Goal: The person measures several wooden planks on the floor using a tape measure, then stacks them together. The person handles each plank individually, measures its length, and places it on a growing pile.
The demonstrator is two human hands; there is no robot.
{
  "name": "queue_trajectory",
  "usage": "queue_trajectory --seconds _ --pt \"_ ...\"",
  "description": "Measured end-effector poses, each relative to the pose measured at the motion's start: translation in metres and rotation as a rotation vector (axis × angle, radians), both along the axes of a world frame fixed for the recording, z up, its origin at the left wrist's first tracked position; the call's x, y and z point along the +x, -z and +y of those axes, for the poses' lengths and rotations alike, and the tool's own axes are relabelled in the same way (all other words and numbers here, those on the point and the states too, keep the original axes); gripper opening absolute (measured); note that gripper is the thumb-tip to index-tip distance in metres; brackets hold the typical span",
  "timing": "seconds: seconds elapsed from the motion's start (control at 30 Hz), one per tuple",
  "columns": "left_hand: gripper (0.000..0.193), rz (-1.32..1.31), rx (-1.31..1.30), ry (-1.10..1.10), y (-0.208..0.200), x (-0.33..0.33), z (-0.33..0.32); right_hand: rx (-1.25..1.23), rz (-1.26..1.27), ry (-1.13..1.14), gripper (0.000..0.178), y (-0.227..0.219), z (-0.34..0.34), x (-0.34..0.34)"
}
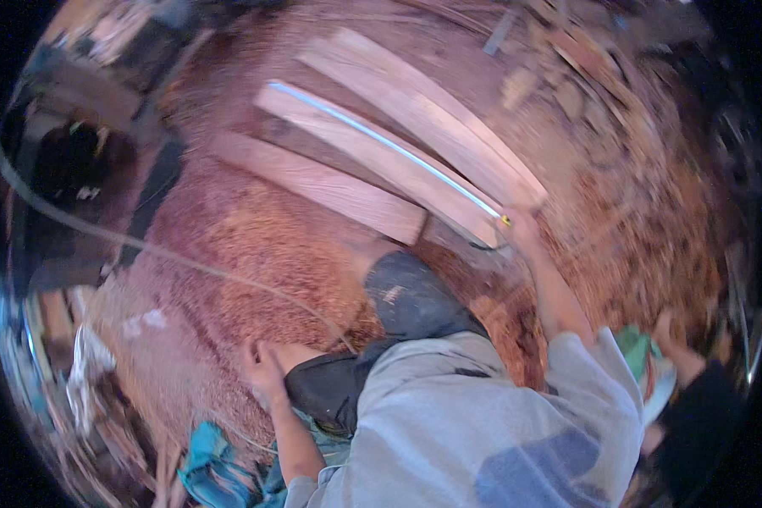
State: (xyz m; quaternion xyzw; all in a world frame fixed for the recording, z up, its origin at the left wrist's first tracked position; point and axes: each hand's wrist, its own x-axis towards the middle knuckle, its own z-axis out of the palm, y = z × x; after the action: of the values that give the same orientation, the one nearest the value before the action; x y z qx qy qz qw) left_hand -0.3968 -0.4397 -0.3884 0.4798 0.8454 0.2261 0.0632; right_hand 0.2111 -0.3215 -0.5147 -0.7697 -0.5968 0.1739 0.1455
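Observation:
My right hand is closed around a tape measure, whose yellow part shows at the fingers. The pale blade is drawn out along the middle wooden plank, from its near end to its far end. To the right of it lie long planks side by side, and to the left a shorter plank. My left hand hangs beside my bent left knee, fingers loosely stretched and somewhat blurred, with nothing seen in it.
Wood shavings cover the ground around my legs. A pale hose or cable curves across the left side. Scrap wood is heaped at the far right. A blue-green cloth lies at lower left. Another person's dark-clothed limb shows at right.

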Motion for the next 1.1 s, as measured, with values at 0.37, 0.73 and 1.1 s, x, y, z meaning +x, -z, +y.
queue_trajectory --seconds 0.37,0.73,1.1 --pt "0.036 -0.087 0.023 0.034 0.012 -0.015 0.005 0.057 0.04 0.112 0.018 0.003 -0.088 0.07" --pt "0.033 0.036 -0.058 0.068 -0.016 0.015 0.009 0.066 0.062 0.111 0.017 -0.004 -0.086 0.054" --pt "0.036 -1.754 -0.149 0.009 0.038 0.228 0.069 0.131 0.719 -0.4 0.037 -0.154 -0.062 -0.217"
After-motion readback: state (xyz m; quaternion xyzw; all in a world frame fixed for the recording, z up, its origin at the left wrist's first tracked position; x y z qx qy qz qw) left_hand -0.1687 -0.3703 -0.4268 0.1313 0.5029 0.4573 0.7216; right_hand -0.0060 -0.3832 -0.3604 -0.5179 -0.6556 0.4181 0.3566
